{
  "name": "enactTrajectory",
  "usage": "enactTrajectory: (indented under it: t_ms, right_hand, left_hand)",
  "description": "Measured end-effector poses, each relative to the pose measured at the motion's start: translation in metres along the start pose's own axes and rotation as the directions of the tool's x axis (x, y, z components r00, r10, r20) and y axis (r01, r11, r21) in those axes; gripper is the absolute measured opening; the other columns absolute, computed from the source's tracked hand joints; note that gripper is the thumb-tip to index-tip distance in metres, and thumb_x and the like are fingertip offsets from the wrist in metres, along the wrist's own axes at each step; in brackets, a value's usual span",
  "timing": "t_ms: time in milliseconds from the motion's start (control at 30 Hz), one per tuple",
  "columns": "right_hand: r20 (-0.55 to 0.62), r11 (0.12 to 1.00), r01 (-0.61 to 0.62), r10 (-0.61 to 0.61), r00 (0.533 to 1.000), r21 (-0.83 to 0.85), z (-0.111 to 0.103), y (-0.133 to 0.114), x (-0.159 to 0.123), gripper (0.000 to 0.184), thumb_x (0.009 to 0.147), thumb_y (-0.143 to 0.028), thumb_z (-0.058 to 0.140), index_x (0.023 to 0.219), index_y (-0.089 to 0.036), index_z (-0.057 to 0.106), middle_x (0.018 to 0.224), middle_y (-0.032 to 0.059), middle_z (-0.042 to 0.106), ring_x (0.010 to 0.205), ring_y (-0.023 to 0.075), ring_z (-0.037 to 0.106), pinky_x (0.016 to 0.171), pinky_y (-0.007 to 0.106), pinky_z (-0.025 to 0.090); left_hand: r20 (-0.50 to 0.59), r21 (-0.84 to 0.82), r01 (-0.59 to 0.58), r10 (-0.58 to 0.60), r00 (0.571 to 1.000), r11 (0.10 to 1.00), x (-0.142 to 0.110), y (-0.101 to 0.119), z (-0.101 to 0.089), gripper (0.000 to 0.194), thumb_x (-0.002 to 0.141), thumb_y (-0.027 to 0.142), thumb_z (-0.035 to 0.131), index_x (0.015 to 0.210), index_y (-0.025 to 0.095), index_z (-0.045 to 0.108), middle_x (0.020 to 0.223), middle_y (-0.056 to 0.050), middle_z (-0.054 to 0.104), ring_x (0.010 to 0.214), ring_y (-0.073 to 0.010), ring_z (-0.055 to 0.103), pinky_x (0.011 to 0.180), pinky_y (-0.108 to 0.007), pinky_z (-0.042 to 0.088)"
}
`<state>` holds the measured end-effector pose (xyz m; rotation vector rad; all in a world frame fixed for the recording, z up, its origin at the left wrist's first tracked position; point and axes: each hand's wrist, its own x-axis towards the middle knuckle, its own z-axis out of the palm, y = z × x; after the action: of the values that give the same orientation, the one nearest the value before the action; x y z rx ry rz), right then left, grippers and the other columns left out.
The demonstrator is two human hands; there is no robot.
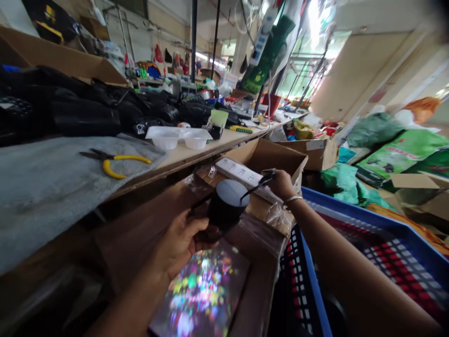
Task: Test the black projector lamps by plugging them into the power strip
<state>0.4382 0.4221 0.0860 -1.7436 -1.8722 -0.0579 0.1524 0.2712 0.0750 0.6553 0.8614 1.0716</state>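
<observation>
My left hand (185,236) is closed on a black cylindrical device (226,206) with a flat grey top, its fingers at the lower side. The device may be a small projector lamp; its underside is hidden. Bright, blurred multicoloured light spots (201,290) show on a dark board below it. A thin black cord (250,191) runs from beside the device to my right hand (282,186), which is closed on the cord's dark end. That hand is beside a white power strip (240,171) lying across the open cardboard box (266,157).
Pliers with yellow handles (119,161) lie on the grey-covered table at left. White plastic trays (178,136) and heaped black items (84,110) are behind. A blue-rimmed basket (312,281) stands at right. Green sacks (403,157) lie beyond it.
</observation>
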Motion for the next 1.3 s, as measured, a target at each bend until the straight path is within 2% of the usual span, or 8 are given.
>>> enactTrajectory:
  t_ms: [67, 233, 400, 500, 700, 967, 1133, 1300]
  right_hand:
    - [-0.024, 0.999, -0.025, 0.026, 0.999, 0.027, 0.008, 0.006, -0.002, 0.028, 0.067, -0.008, 0.051, 0.087, -0.010, 0.070, 0.080, 0.0086, 0.070, 0.081, 0.0218, 0.064, 0.073, 0.027, 0.047]
    - [-0.153, 0.973, -0.060, 0.096, 0.984, 0.225, 0.028, 0.019, -0.003, 0.016, 0.073, -0.017, 0.059, 0.071, -0.004, 0.067, 0.066, 0.0076, 0.065, 0.064, 0.0141, 0.056, 0.062, 0.022, 0.042]
    - [-0.143, 0.944, -0.047, 0.098, 0.985, 0.326, 0.035, 0.018, -0.010, 0.020, 0.079, -0.021, 0.058, 0.075, -0.002, 0.066, 0.068, 0.0083, 0.064, 0.061, 0.0094, 0.050, 0.058, 0.019, 0.040]
    - [-0.158, 0.938, -0.052, 0.112, 0.981, 0.343, 0.035, 0.015, -0.012, 0.023, 0.079, -0.023, 0.060, 0.075, -0.001, 0.066, 0.066, 0.0080, 0.062, 0.058, 0.0088, 0.048, 0.058, 0.020, 0.040]
    - [-0.192, 0.952, -0.053, 0.116, 0.974, 0.302, 0.036, 0.012, -0.011, 0.017, 0.077, -0.015, 0.061, 0.086, -0.003, 0.068, 0.075, 0.0108, 0.066, 0.065, 0.0122, 0.055, 0.064, 0.023, 0.044]
    - [-0.169, 0.987, -0.106, 0.125, 0.978, 0.121, 0.033, 0.004, -0.012, 0.016, 0.080, -0.016, 0.060, 0.087, -0.004, 0.068, 0.086, 0.0173, 0.067, 0.079, 0.0176, 0.061, 0.076, 0.026, 0.044]
    - [-0.156, 0.989, -0.104, 0.120, 0.981, 0.104, 0.032, 0.000, -0.012, 0.019, 0.081, -0.016, 0.059, 0.092, -0.004, 0.068, 0.093, 0.0194, 0.067, 0.087, 0.0203, 0.062, 0.077, 0.026, 0.044]
    - [-0.141, 0.993, -0.100, 0.109, 0.984, 0.069, 0.032, 0.001, -0.013, 0.022, 0.083, -0.020, 0.057, 0.092, -0.003, 0.067, 0.090, 0.0202, 0.067, 0.085, 0.0196, 0.062, 0.075, 0.026, 0.043]
  left_hand:
    - [0.022, -0.013, -0.021, 0.021, 1.000, 1.000, 0.003, -0.001, 0.003, 0.034, 0.068, 0.014, 0.066, 0.097, 0.016, 0.049, 0.073, -0.002, 0.067, 0.063, -0.0159, 0.065, 0.056, -0.028, 0.054]
    - [0.046, -0.024, -0.036, 0.037, 0.998, 0.999, 0.010, -0.003, 0.004, 0.028, 0.068, 0.015, 0.063, 0.091, 0.016, 0.048, 0.069, -0.003, 0.065, 0.064, -0.0166, 0.065, 0.056, -0.029, 0.054]
    - [0.096, -0.037, -0.074, 0.077, 0.992, 0.997, 0.009, -0.001, 0.003, 0.022, 0.072, 0.013, 0.059, 0.089, 0.017, 0.045, 0.069, -0.001, 0.064, 0.064, -0.0158, 0.065, 0.056, -0.028, 0.054]
    - [0.070, -0.035, -0.053, 0.056, 0.996, 0.998, 0.009, 0.000, 0.004, 0.019, 0.074, 0.011, 0.055, 0.089, 0.017, 0.044, 0.066, -0.002, 0.064, 0.061, -0.0161, 0.065, 0.055, -0.028, 0.054]
    - [0.057, -0.036, -0.023, 0.025, 0.998, 0.999, 0.006, 0.001, 0.006, 0.013, 0.074, 0.009, 0.053, 0.083, 0.016, 0.046, 0.062, -0.002, 0.062, 0.059, -0.0168, 0.064, 0.054, -0.030, 0.053]
    - [0.052, -0.039, -0.011, 0.013, 0.999, 0.999, 0.003, 0.003, 0.005, 0.007, 0.078, 0.007, 0.051, 0.082, 0.013, 0.050, 0.063, -0.003, 0.061, 0.059, -0.0147, 0.062, 0.056, -0.030, 0.053]
    - [0.047, -0.057, 0.010, -0.007, 0.999, 0.998, 0.000, 0.003, 0.006, 0.007, 0.078, 0.007, 0.052, 0.082, 0.013, 0.050, 0.066, -0.002, 0.061, 0.062, -0.0160, 0.063, 0.057, -0.031, 0.054]
    - [0.063, -0.076, 0.034, -0.029, 0.998, 0.997, 0.000, 0.002, 0.006, 0.007, 0.081, 0.007, 0.050, 0.082, 0.014, 0.049, 0.064, -0.002, 0.060, 0.060, -0.0144, 0.062, 0.057, -0.031, 0.054]
